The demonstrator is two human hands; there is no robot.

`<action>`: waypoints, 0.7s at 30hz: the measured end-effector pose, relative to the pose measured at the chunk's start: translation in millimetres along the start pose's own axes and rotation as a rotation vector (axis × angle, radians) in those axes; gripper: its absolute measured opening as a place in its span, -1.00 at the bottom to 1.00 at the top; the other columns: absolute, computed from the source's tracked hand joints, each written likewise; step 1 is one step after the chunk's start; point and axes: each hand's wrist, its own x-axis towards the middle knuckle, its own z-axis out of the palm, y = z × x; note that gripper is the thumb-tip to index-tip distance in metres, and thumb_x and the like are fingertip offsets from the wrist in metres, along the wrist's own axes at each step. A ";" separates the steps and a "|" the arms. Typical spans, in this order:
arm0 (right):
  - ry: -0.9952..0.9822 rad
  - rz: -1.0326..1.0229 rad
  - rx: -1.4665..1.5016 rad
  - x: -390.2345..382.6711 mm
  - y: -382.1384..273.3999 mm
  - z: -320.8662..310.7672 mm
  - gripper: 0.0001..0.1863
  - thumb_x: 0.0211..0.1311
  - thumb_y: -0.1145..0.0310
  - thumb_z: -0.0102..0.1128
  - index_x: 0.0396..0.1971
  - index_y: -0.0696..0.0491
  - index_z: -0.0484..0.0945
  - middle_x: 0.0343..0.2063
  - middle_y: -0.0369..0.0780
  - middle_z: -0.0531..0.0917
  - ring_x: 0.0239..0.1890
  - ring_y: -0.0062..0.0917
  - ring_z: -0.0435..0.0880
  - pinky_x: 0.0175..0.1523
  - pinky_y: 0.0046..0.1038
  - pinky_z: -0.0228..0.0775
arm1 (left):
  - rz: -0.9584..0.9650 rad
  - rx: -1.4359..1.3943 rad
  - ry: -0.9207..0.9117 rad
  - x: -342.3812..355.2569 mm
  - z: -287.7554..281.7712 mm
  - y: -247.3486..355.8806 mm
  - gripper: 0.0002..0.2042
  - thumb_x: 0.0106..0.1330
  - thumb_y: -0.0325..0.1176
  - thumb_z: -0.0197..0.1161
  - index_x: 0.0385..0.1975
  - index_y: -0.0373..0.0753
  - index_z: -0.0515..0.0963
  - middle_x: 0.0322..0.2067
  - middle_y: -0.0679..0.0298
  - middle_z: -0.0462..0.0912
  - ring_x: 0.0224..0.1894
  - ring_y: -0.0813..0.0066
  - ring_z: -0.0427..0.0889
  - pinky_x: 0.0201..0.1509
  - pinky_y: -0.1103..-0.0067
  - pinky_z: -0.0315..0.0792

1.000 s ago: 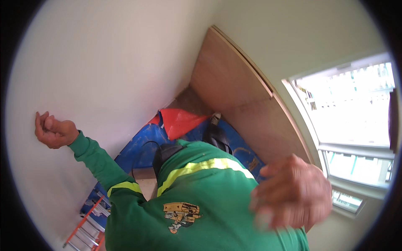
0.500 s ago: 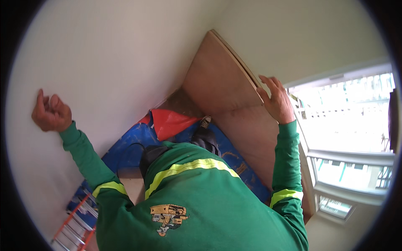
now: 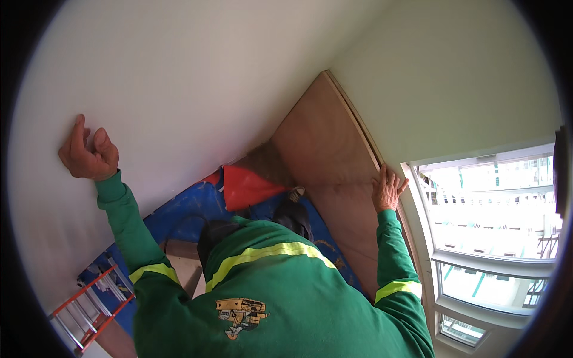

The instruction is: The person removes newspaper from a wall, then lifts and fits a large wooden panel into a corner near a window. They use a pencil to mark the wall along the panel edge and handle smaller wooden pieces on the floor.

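Observation:
My left hand [image 3: 88, 154] rests against the white wall [image 3: 197, 89] at the upper left, fingers curled in and holding nothing. My right hand [image 3: 387, 190] lies flat with fingers apart on a large brown plywood board [image 3: 325, 149], its fingertips at the board's right edge. The board leans in the corner between the white wall and the pale wall beside the window. Both arms wear green sleeves with yellow reflective bands, and my green-clad torso fills the lower middle of the view.
A bright window [image 3: 495, 215] with white frames stands right of the board. Below lie a blue floor covering [image 3: 179, 215] with a red piece [image 3: 248, 188], my dark shoe [image 3: 293, 213], and an orange ladder [image 3: 89, 307] at the lower left.
My right hand rose from in front of my chest to the board's right edge, then slid lower along it and flattened. My left hand stayed on the wall.

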 end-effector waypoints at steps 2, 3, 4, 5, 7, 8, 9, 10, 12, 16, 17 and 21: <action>-0.012 0.020 -0.014 -0.4 -0.5 0.0 -0.18 0.40 0.08 0.28 0.57 -0.10 0.15 0.42 -0.23 0.36 0.48 -0.24 0.27 0.62 0.33 -0.57 | 0.003 0.001 0.028 -1.5 2.7 -1.8 -0.60 0.61 0.00 0.14 0.01 -0.25 0.63 -0.24 0.32 0.75 -0.36 0.47 0.55 -0.51 0.65 0.48; -0.001 0.006 -0.014 -0.9 -0.8 -0.1 -0.18 0.40 0.08 0.28 0.57 -0.11 0.15 0.41 -0.23 0.36 0.48 -0.24 0.27 0.62 0.32 -0.57 | 0.003 0.006 0.023 -2.9 3.0 -2.7 -0.60 0.61 0.00 0.14 0.01 -0.25 0.63 -0.24 0.32 0.75 -0.36 0.47 0.55 -0.52 0.65 0.47; -0.008 0.012 -0.015 -1.3 -0.9 -0.4 -0.18 0.40 0.09 0.29 0.57 -0.12 0.14 0.40 -0.23 0.36 0.48 -0.24 0.27 0.62 0.32 -0.56 | 0.006 -0.003 0.032 -4.3 3.3 -3.9 -0.60 0.61 0.00 0.13 0.00 -0.25 0.64 -0.23 0.31 0.75 -0.36 0.47 0.54 -0.52 0.65 0.47; -0.030 0.025 0.003 -0.6 -1.3 -0.6 -0.17 0.39 0.10 0.29 0.57 -0.13 0.14 0.39 -0.23 0.37 0.47 -0.24 0.28 0.62 0.32 -0.55 | -0.008 -0.005 0.042 -6.5 5.3 -3.8 -0.60 0.62 -0.01 0.12 0.01 -0.25 0.63 -0.20 0.31 0.76 -0.37 0.47 0.53 -0.53 0.65 0.47; -0.021 0.028 0.015 0.0 -2.1 -1.6 -0.16 0.39 0.10 0.30 0.58 -0.13 0.13 0.37 -0.22 0.38 0.47 -0.26 0.28 0.62 0.32 -0.54 | -0.013 0.001 0.039 -9.7 5.3 -5.3 -0.61 0.62 -0.02 0.11 0.03 -0.25 0.63 -0.20 0.31 0.76 -0.35 0.47 0.53 -0.54 0.65 0.47; -0.030 0.038 0.031 -0.8 -2.5 -2.4 -0.16 0.39 0.10 0.30 0.58 -0.13 0.13 0.36 -0.22 0.39 0.46 -0.27 0.29 0.63 0.32 -0.53 | -0.017 -0.007 0.022 -10.3 4.6 -6.7 -0.62 0.62 -0.03 0.10 0.04 -0.25 0.62 -0.19 0.31 0.76 -0.34 0.46 0.53 -0.54 0.65 0.47; -0.046 0.049 0.099 -0.9 -1.1 -3.8 -0.12 0.33 0.15 0.38 0.58 -0.12 0.14 0.35 -0.20 0.40 0.50 -0.26 0.25 0.64 0.26 -0.53 | -0.040 -0.036 0.023 -11.5 5.1 -6.4 -0.63 0.62 -0.06 0.09 0.03 -0.24 0.63 -0.20 0.30 0.75 -0.32 0.45 0.54 -0.55 0.65 0.48; -0.043 0.014 0.102 -2.8 0.0 -5.0 -0.11 0.32 0.15 0.39 0.58 -0.11 0.14 0.34 -0.20 0.41 0.49 -0.27 0.26 0.65 0.23 -0.51 | -0.006 -0.030 0.026 -10.4 3.8 -8.8 -0.64 0.61 -0.07 0.09 0.03 -0.23 0.65 -0.24 0.28 0.73 -0.31 0.43 0.54 -0.51 0.61 0.49; -0.019 -0.021 0.098 -9.0 9.5 -8.3 -0.10 0.29 0.15 0.41 0.57 -0.11 0.15 0.32 -0.20 0.42 0.47 -0.28 0.28 0.67 0.17 -0.46 | 0.049 0.002 0.019 -6.6 4.3 -11.5 -0.60 0.63 -0.04 0.04 0.00 -0.21 0.69 -0.35 0.33 0.67 -0.40 0.43 0.52 -0.38 0.51 0.50; 0.107 0.153 0.148 -48.6 38.4 -9.2 -0.11 0.25 0.15 0.44 0.54 -0.09 0.21 0.31 -0.21 0.42 0.44 -0.29 0.32 0.65 0.04 -0.26 | 0.042 0.019 0.053 -0.2 6.0 -7.2 -0.62 0.63 0.01 0.08 -0.06 -0.13 0.72 -0.39 0.41 0.63 -0.43 0.51 0.55 -0.37 0.55 0.51; 0.131 0.210 0.130 -61.4 45.2 -6.7 -0.11 0.23 0.15 0.46 0.53 -0.09 0.22 0.31 -0.22 0.43 0.43 -0.30 0.33 0.64 0.03 -0.21 | 0.067 0.051 0.066 1.3 6.3 -5.5 -0.61 0.62 0.05 0.10 -0.06 -0.11 0.72 -0.39 0.43 0.62 -0.42 0.52 0.55 -0.37 0.55 0.52; 0.199 0.427 0.145 -102.8 57.6 15.3 -0.14 0.19 0.15 0.48 0.48 -0.13 0.28 0.30 -0.23 0.43 0.42 -0.31 0.34 0.58 0.00 -0.08 | 0.039 0.096 0.016 6.4 5.1 2.1 -0.61 0.59 0.07 0.15 -0.07 -0.12 0.73 -0.39 0.40 0.62 -0.42 0.49 0.57 -0.44 0.56 0.54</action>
